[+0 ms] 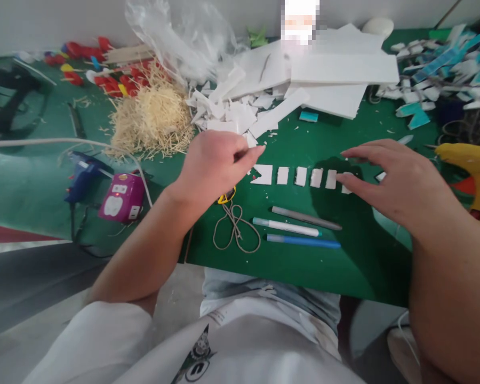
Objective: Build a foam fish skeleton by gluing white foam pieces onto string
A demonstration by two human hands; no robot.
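Several small white foam pieces lie in a row on the green table. At the row's left end is a larger white piece with a notched left edge. My left hand is closed just left of it, thumb pointing right; what its fingers hold, if anything, is hidden. My right hand hovers at the right end, thumb and fingers apart, its thumb partly covering the last piece. Below the row lie a grey pen, a white pen and a blue pen.
A looped cord lies by the pens. Behind are white foam sheets, foam scraps and a straw-like pile. A yellow glue gun is at right; a blue glue gun and purple power box at left.
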